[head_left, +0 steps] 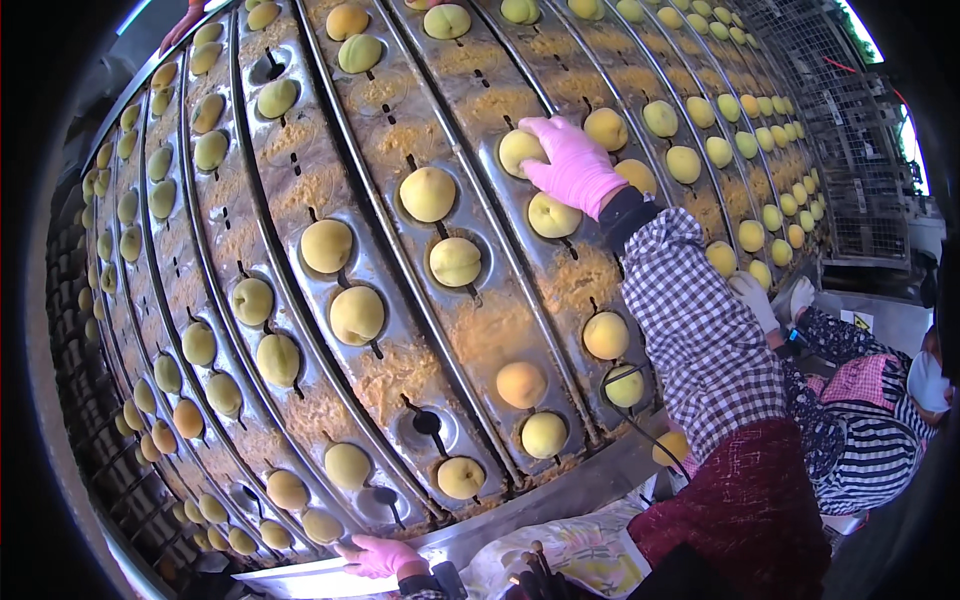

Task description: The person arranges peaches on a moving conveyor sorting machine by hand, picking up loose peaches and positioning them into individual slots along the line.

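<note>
Rows of yellow-green peaches sit in the round cups of a wide metal conveyor (405, 300). My right hand (575, 165), in a pink glove, reaches across it. Its thumb and fingers are around the right side of a peach (517, 152) in a cup. Just below that hand lies another peach (553, 214). My left hand (378, 557), also pink-gloved, rests at the conveyor's near edge with its fingers stretched out and holds nothing I can see. Closest to it are a peach (322, 526) and a cup without fruit (380, 504).
Raised metal bars (455, 365) run between the rows, with orange pulp (500, 330) smeared over the plates. A dark wire (655, 440) loops by the near edge. At right, a co-worker (860, 430) has white-gloved hands (755, 300) at the conveyor. Metal mesh (850, 130) stands beyond.
</note>
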{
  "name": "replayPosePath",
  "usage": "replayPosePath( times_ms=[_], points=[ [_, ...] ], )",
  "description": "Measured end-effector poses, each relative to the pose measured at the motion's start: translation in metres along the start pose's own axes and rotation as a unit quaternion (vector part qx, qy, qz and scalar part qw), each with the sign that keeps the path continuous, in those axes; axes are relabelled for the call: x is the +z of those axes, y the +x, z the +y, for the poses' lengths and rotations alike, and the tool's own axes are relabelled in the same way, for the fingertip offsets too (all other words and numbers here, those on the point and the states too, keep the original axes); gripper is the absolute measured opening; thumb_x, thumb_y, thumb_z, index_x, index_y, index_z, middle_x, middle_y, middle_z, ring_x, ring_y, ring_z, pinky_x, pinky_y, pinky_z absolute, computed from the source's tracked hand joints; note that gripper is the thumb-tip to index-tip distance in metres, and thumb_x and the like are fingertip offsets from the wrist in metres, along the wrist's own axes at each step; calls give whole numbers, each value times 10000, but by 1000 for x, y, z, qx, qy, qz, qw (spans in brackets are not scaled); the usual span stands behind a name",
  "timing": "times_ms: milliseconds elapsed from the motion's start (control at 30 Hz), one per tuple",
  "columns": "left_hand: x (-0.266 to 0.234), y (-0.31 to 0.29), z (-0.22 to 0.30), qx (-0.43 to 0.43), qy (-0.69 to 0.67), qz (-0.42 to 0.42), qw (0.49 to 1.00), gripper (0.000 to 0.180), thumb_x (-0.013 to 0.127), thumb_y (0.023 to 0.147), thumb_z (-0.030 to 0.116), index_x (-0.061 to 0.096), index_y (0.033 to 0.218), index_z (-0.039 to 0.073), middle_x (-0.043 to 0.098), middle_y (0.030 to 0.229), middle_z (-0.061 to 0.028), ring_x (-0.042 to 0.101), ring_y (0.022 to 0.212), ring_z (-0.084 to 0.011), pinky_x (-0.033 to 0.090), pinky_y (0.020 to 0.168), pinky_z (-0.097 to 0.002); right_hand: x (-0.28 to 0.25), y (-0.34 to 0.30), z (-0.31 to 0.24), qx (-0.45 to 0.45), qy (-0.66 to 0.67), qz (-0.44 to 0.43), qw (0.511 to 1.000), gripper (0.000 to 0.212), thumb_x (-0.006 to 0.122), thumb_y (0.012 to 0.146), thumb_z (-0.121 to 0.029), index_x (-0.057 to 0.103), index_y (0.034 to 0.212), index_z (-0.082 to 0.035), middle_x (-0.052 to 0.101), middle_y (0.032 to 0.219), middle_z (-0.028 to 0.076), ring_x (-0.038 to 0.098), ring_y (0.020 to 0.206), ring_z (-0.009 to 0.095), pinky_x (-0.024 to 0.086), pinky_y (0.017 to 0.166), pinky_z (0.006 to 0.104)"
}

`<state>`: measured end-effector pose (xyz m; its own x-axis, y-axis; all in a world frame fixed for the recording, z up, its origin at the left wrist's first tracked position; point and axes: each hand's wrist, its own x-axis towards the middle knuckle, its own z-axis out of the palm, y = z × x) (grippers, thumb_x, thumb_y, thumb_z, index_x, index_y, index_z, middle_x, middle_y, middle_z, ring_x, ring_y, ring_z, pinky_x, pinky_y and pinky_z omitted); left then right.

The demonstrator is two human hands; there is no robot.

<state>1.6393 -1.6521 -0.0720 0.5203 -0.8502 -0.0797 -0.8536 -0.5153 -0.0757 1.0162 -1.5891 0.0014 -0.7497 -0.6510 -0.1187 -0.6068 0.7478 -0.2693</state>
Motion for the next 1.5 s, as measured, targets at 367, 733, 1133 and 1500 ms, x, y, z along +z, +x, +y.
replayPosePath(
  times_ms=[367,733,1133,1500],
  points=[
    [-3,40,-12,18,-14,7,1000,613,388,989,521,396,1515,208,253,1552,-305,353,1380,-461,298,1102,-534,13,8,-3,-20,18,5,1000,470,540,858,-36,567,1316,-142,579,1319,123,548,1220,341,438,1042,392],
    [7,127,-40,20,-11,10,1000,604,422,993,521,396,1513,213,309,1531,-293,351,1394,-440,320,1107,-526,-6,16,-18,98,-7,-25,995,518,625,857,-290,573,1324,-73,614,1288,216,577,1200,372,454,1022,408],
    [2,136,-36,18,7,13,1000,626,385,984,540,398,1515,209,314,1522,-304,382,1366,-456,327,1102,-538,-3,26,-22,167,-74,27,983,556,557,912,-452,644,1196,18,667,1194,229,624,1143,384,479,984,437],
    [5,140,-41,16,3,14,1000,594,405,987,504,417,1498,200,292,1530,-314,347,1386,-459,312,1084,-547,3,13,-26,294,4,36,955,480,567,915,-468,679,1149,-64,703,1092,190,670,1029,342,499,935,407]
  ],
)
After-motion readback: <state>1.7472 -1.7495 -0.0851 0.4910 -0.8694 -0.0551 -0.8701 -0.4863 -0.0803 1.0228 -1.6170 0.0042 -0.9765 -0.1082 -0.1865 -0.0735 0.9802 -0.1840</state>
